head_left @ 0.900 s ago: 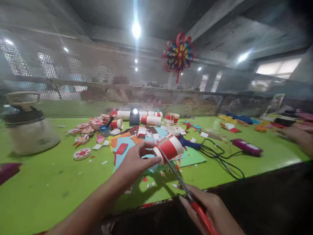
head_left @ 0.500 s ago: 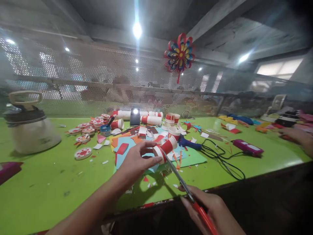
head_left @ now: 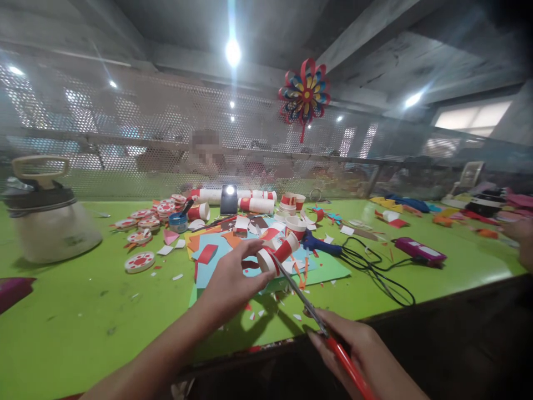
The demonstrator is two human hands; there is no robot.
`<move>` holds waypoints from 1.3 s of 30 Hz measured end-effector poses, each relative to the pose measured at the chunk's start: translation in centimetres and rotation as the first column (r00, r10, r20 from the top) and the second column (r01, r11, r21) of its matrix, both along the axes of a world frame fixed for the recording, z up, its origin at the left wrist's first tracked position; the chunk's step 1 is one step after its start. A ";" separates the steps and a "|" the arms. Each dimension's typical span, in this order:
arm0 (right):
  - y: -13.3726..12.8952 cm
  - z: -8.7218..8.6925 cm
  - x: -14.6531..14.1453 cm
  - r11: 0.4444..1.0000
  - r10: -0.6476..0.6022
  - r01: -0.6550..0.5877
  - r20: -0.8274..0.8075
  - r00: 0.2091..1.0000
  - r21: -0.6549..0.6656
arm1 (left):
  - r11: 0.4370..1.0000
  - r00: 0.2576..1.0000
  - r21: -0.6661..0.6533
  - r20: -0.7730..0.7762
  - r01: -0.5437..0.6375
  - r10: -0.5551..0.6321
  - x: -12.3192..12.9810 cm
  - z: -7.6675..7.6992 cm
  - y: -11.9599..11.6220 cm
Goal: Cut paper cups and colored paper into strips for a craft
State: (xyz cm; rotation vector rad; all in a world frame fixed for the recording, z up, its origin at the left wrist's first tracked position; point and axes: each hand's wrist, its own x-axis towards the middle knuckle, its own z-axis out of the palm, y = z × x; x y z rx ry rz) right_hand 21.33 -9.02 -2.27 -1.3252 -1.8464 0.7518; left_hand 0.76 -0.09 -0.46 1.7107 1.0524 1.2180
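Note:
A red and white paper cup [head_left: 285, 248] lies tilted in the fingers of my left hand [head_left: 237, 272], which is closed around its near end. My right hand [head_left: 353, 344] grips red-handled scissors [head_left: 306, 303], whose blades reach up to the cup's side. Where the blades meet the cup, I cannot tell how far the cut goes. Beneath the cup, sheets of coloured paper [head_left: 245, 251] and scraps cover the table. Another paper cup [head_left: 295, 225] stands just behind the held one.
A blue glue gun [head_left: 320, 243] and its black cord lie on the green table [head_left: 125, 344], near a purple box [head_left: 420, 253]. Patterned discs [head_left: 140, 261], a blue jar [head_left: 178, 222], stacked cups [head_left: 256, 205] and a phone [head_left: 229, 200] stand behind. A sprayer [head_left: 50, 216] is left; another person's hand [head_left: 520, 233] right.
My hands, the cup and the scissors stay nearly in place, with the blades still at the cup. At the far right the other person's hand has drawn back toward the edge.

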 end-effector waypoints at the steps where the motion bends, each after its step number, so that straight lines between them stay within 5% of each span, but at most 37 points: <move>1: 0.0 0.0 -0.1 1.000 -0.003 0.003 0.028 1.000 -0.002 | 0.999 0.999 0.046 -0.031 -0.014 0.015 0.1 0.0 -0.1; 6: 0.0 -0.2 -0.4 1.000 -0.018 0.016 0.125 0.992 0.011 | 0.992 0.994 0.115 -0.092 -0.046 0.057 0.2 -0.3 -0.2; 13: 0.1 -2.0 -0.8 0.975 -0.180 0.156 0.151 0.972 0.159 | 0.999 0.995 0.028 -0.095 -0.025 0.028 0.0 0.0 -0.1; 21: 0.9 -4.8 -0.2 0.933 -0.258 0.240 0.033 0.966 0.268 | 0.958 0.973 -0.204 0.154 0.202 -0.172 -0.4 -0.1 0.1; 25: 0.4 -3.4 0.1 0.973 -0.165 0.157 0.033 0.986 0.172 | 0.928 0.952 -0.286 0.258 0.237 -0.164 -0.4 -0.4 0.3; 31: -0.6 -0.1 0.1 0.992 0.034 -0.039 -0.045 0.998 -0.118 | 0.954 0.983 -0.273 0.166 0.120 -0.076 -0.3 -0.2 0.5; 39: -0.7 0.9 0.1 0.989 0.051 -0.062 -0.090 0.995 -0.131 | 0.975 0.995 -0.205 0.064 0.085 -0.074 0.3 0.3 0.0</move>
